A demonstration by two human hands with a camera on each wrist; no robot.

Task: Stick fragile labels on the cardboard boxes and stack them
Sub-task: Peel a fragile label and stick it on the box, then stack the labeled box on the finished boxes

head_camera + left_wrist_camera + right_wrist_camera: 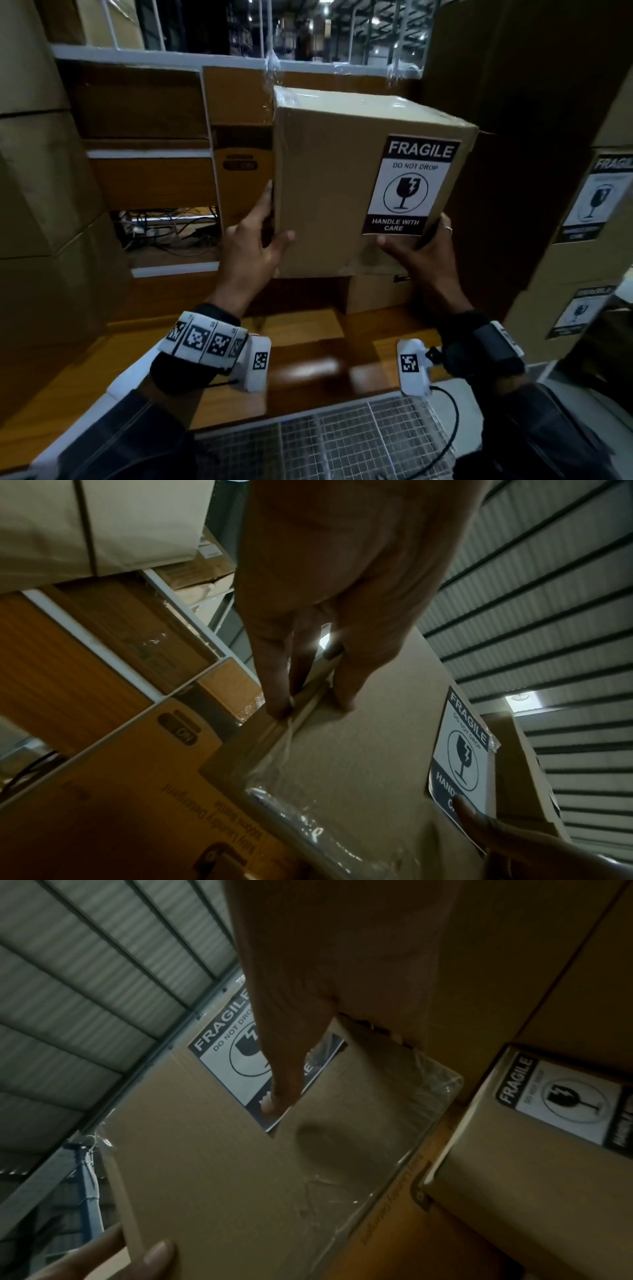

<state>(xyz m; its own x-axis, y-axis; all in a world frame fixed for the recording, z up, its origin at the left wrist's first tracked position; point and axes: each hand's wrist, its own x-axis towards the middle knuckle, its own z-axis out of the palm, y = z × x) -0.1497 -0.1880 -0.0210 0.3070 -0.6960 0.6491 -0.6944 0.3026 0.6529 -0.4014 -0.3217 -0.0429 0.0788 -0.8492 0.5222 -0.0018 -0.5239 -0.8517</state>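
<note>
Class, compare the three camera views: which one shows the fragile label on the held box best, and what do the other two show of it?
The head view: the fragile label faces the camera upright, every line readable. The left wrist view shows it slanted at the held box edge, its bottom covered by a right hand thumb. In the right wrist view that thumb crosses its middle. The left hand grips the opposite edge.

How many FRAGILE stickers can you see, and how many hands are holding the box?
FRAGILE stickers: 3. One is on the held box, namely the big sticker; one is on the upper box at the right; one is on the lower box at the right.
Hands on the box: 2, the left hand and the right hand.
Total: 5
</note>
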